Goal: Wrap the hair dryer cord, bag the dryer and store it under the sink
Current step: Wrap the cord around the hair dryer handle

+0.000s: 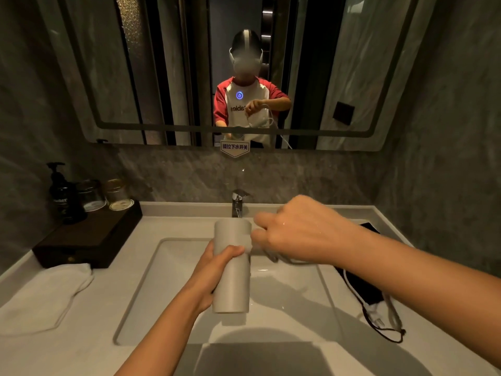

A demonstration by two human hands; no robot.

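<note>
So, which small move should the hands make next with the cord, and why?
Probably the right hand should carry the thin white cord once more around the pale grey cylindrical hair dryer. The left hand grips the dryer over the sink, and the plug end lies loose on the black drawstring bag.

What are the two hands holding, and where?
Left hand grips the hair dryer around its middle; right hand pinches the cord beside it.

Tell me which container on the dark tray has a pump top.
The black bottle at the tray's left end; the two glass jars beside it have flat lids.
</note>
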